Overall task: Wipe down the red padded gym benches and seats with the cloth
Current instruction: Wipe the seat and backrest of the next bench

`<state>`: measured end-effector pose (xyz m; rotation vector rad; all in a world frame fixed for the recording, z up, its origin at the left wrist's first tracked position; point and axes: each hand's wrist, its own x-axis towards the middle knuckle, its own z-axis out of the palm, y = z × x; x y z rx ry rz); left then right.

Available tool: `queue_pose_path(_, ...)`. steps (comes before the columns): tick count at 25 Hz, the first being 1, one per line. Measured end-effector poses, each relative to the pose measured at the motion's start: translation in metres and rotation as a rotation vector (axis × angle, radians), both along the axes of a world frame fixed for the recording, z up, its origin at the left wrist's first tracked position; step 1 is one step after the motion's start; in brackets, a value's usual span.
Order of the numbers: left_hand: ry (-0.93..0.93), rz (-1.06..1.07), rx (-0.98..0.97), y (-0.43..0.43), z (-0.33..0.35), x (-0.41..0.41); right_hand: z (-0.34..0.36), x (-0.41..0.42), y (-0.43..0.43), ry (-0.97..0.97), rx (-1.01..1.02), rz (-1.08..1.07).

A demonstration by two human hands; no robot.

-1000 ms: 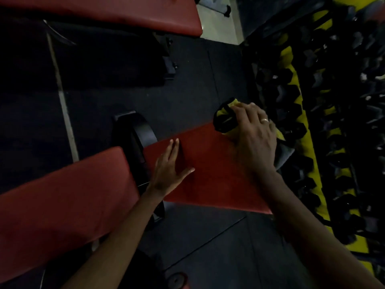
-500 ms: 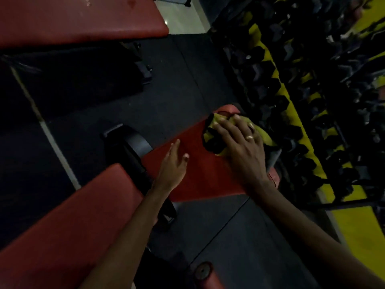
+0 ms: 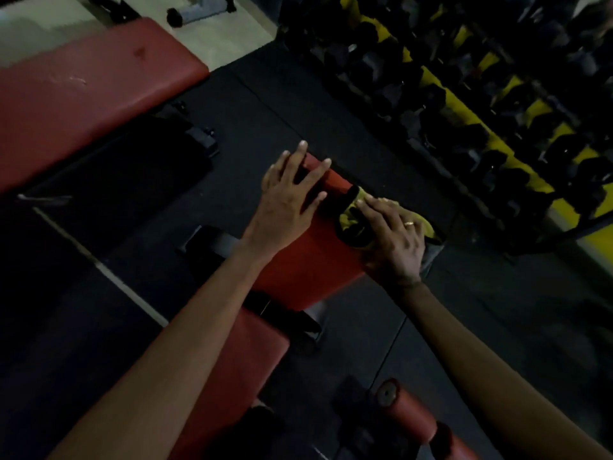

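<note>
Dim gym floor, head view looking down.

Right hand [image 3: 394, 237]: grip flattened, fingers extended and close together, palm pressing down on the cloth [image 3: 356, 215]. Not a closed grasp; the cloth is pinned under the palm and fingers rather than clenched. A ring shows on one finger.

Cloth: yellow with black patches, bunched, lying on the small red seat pad [image 3: 298, 260]. Part of it sticks out past the fingertips of the right grip, part trails off the pad's edge on the outer side of that hand.

Left hand [image 3: 288, 200]: grip wide open, fingers spread, holding nothing. It lies flat on the same seat pad, just beside the right grip, fingertips reaching the pad's far corner. Thumb nearly meets the cloth; cannot tell whether it touches.

Behind both wrists, toward the person: a dark frame gap, then the longer red back pad [image 3: 245, 370] under the left forearm.

Beyond the left grip, well apart: a second red bench [image 3: 86, 94], with scuff marks on its surface.

Beyond the right grip: dumbbell rack [image 3: 481, 127], yellow shelves, dark weights, blurred.

Below the right forearm: a red roller pad [image 3: 408, 413].

Floor [image 3: 298, 104]: black rubber matting.
</note>
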<state>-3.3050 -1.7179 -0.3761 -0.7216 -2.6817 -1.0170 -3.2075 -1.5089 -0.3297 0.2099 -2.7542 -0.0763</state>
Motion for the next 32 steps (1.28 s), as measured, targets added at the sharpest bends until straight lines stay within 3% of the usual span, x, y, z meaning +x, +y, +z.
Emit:
queue_pose_path(3, 0.053, -0.066, -0.135, -0.011, 0.0, -0.017, -0.005, 0.0, 0.001, 0.021, -0.013, 0.022)
queue_pose_path(10, 0.008, -0.094, -0.098, -0.013, 0.01, -0.019, -0.009, -0.002, -0.001, 0.144, -0.072, 0.043)
queue_pose_path(19, -0.093, -0.068, -0.106, -0.012, 0.02, -0.015, -0.003, -0.003, -0.002, 0.102, -0.105, 0.055)
queue_pose_path(27, -0.009, -0.107, -0.268, -0.022, 0.027, -0.023, -0.002, -0.001, -0.015, 0.043, -0.146, -0.052)
queue_pose_path(32, 0.128, -0.444, -0.259, -0.03, 0.018, -0.062, 0.0, -0.001, -0.038, 0.063, -0.128, -0.253)
